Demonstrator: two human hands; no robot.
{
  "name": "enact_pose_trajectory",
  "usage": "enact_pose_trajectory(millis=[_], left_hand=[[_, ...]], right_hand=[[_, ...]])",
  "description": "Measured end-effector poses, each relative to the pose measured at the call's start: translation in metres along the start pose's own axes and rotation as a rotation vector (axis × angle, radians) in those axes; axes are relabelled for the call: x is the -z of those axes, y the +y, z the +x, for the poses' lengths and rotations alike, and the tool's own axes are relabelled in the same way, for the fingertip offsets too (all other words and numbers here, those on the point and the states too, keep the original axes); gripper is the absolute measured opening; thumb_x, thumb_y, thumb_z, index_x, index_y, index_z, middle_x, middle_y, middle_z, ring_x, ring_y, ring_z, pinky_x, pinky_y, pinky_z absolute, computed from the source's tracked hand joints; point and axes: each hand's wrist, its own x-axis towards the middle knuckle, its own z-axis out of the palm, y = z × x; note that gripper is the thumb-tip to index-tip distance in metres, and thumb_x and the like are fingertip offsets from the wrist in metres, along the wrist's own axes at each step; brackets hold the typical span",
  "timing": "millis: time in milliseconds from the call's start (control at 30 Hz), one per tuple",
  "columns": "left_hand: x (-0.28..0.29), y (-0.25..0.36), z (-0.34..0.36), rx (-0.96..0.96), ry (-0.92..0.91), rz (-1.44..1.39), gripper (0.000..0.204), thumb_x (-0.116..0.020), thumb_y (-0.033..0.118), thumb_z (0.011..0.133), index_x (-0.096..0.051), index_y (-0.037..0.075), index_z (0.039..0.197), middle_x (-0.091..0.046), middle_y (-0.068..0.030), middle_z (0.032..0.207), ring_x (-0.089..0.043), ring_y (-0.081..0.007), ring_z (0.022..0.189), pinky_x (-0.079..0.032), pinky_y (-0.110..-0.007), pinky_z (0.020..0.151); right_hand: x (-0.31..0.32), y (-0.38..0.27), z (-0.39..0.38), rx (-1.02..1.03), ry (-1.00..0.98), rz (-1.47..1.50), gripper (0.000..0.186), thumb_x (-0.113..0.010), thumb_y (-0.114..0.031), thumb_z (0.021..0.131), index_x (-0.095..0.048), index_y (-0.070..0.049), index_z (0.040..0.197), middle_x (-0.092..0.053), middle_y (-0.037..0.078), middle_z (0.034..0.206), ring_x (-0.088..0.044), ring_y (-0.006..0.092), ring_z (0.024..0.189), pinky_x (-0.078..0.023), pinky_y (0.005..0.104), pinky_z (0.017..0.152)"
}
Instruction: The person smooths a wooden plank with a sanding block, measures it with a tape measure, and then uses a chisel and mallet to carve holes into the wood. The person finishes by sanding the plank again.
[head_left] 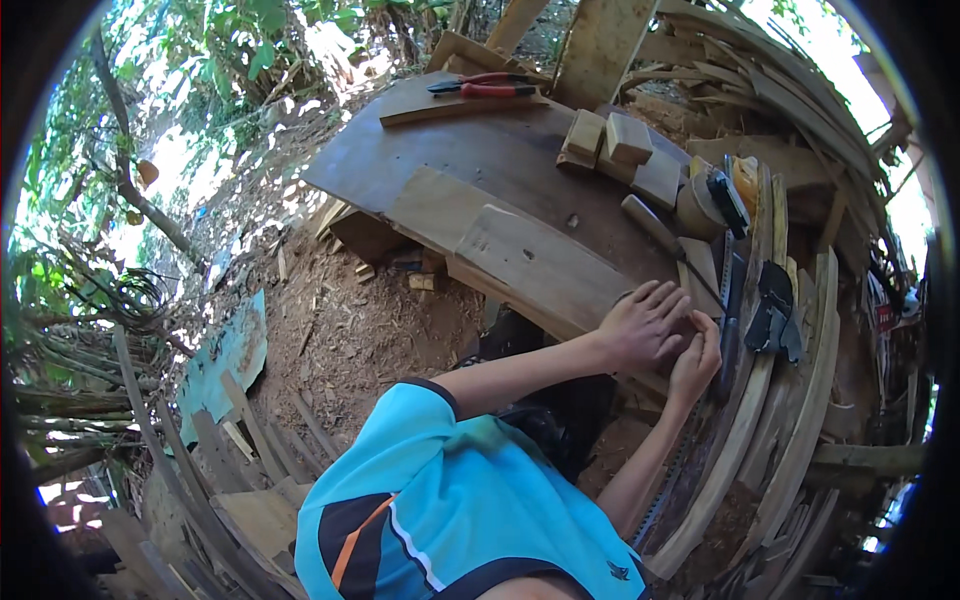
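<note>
My left hand (648, 322) reaches over the right end of a thick wooden plank (540, 255), its fingers stretched out. Close against it is my right hand (697, 362), palm turned toward the left, fingers raised and slightly bent. The two hands meet, and the space between their palms is hidden. I see nothing held in either one. Just beyond them lies a chisel-like tool with a wooden handle (650, 225), its thin dark blade pointing toward my right. Another plank (435, 205) lies partly under the thick one.
Red-handled pliers (485, 90) rest on a board at the table's far edge. Small wooden blocks (627, 138) sit on the brown tabletop (360, 150). At right are a torn black piece (772, 310) and long wooden strips (800, 430). Stacked slabs (790, 80) rise behind.
</note>
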Motion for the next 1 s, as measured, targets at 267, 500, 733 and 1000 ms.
enact_pose_trajectory(millis=[267, 500, 733, 1000], left_hand=[[0.100, -0.115, -0.065, 0.392, -0.064, 0.389, 0.043, -0.028, 0.038, 0.090, -0.037, 0.023, 0.129, -0.032, -0.0097, 0.135, -0.022, -0.0294, 0.128, -0.008, -0.047, 0.105], [0.030, -0.040, 0.010, 0.128, -0.104, 0.178, 0.045, -0.031, 0.037, 0.089, -0.038, 0.015, 0.128, -0.036, -0.0117, 0.132, -0.027, -0.0304, 0.125, -0.014, -0.046, 0.104], [0.039, -0.034, -0.011, -0.071, -0.103, 0.208, 0.045, -0.040, 0.034, 0.085, -0.045, 0.008, 0.121, -0.039, -0.0135, 0.130, -0.032, -0.0293, 0.123, -0.019, -0.041, 0.103], [0.084, -0.102, -0.045, 0.327, -0.095, 0.341, 0.048, -0.033, 0.034, 0.089, -0.036, 0.006, 0.128, -0.032, -0.0117, 0.135, -0.024, -0.0279, 0.127, -0.015, -0.040, 0.105]], right_hand=[[0.003, -0.011, -0.004, 0.093, -0.020, -0.258, 0.022, -0.042, 0.005, 0.074, -0.058, -0.002, 0.088, -0.058, 0.012, 0.089, -0.054, 0.0289, 0.087, -0.041, 0.0356, 0.079], [-0.006, -0.021, 0.001, 0.113, -0.010, -0.301, 0.023, -0.043, 0.004, 0.072, -0.058, -0.003, 0.088, -0.057, 0.012, 0.089, -0.053, 0.0290, 0.087, -0.040, 0.0368, 0.080], [0.006, -0.015, 0.001, 0.090, -0.027, -0.151, 0.026, -0.040, 0.006, 0.070, -0.057, 0.001, 0.089, -0.057, 0.016, 0.090, -0.054, 0.0308, 0.088, -0.041, 0.0386, 0.079], [0.001, -0.020, -0.003, 0.021, 0.025, -0.296, 0.025, -0.043, 0.006, 0.070, -0.057, 0.000, 0.090, -0.058, 0.014, 0.090, -0.053, 0.0303, 0.089, -0.040, 0.0372, 0.082]])
